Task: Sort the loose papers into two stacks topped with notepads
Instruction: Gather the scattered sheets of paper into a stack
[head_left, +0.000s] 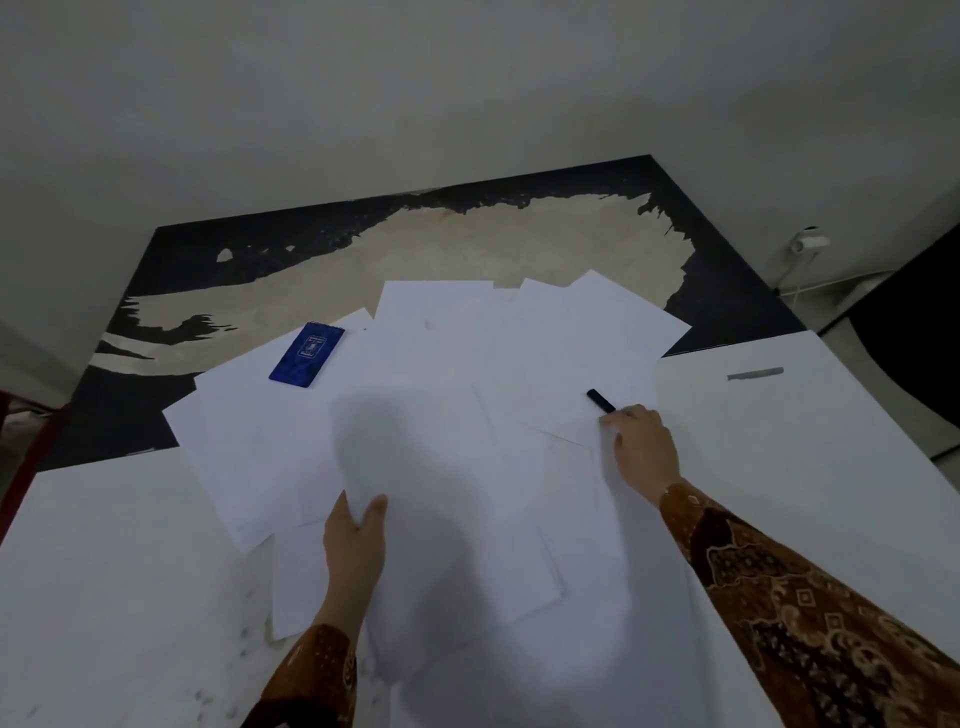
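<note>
Several loose white papers (441, 374) lie spread and overlapping across the middle of the white table (104, 571). A small blue notepad (307, 354) rests on the papers at the far left. My left hand (356, 540) grips the near left edge of a large sheet, thumb on top. My right hand (641, 449) reaches over the right side of the papers, its fingertips pinching the near end of a small black object (601, 400), perhaps a pen or marker, lying on a sheet. A dim shadow covers the middle sheets.
Beyond the white table a dark worn surface (208, 249) with a large pale peeled patch runs to the wall. A grey strip (755, 373) lies on the table at the right. A white wall socket with a cable (808, 244) sits at far right.
</note>
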